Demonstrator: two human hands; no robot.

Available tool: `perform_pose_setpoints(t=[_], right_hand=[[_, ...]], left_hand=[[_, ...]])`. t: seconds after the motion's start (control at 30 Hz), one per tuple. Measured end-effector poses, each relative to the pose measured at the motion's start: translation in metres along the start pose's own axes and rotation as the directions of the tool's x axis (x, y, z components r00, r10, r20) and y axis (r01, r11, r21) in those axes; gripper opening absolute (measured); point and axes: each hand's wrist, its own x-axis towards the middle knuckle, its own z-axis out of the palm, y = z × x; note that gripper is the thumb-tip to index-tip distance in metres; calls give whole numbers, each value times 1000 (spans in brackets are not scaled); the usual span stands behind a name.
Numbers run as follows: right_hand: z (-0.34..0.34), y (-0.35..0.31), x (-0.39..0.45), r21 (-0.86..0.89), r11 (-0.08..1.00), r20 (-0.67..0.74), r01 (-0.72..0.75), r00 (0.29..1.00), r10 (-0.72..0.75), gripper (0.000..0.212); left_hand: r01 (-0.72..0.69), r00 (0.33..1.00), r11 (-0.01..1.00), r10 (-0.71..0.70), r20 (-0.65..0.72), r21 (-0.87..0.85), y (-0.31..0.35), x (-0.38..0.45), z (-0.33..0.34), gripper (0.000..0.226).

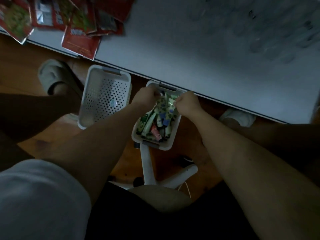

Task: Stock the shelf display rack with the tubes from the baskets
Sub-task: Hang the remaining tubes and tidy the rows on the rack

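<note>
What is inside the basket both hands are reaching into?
The right basket holds a heap of tubes, mostly green-patterned, one pinkish. The left hand and right hand each grip tubes at the far end, covering what lies below. The basket floor is hidden.

Far end of the tube basket [170, 144] is hidden beneath the table [190, 49] edge. Red packets [81, 40] are blurred and cut off at far left. Tube [166, 104] labels are unreadable.
</note>
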Motion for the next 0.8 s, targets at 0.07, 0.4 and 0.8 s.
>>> perform_pose_setpoints(t=[0.07,0.4,0.8], right_hand=[[-16,-3,-13,57,998,-27,23,999,-22,29],[-72,-33,-85,657,742,-152,129,988,-38,17],[-159,-90,-167,773,457,-386,440,898,-211,18]], left_hand=[[-13,1000,989,12,-11,-150,8,-10,-13,14],[-53,998,606,51,-28,-793,59,-74,-102,12],[-412,908,579,323,-265,-704,152,-139,-186,27]])
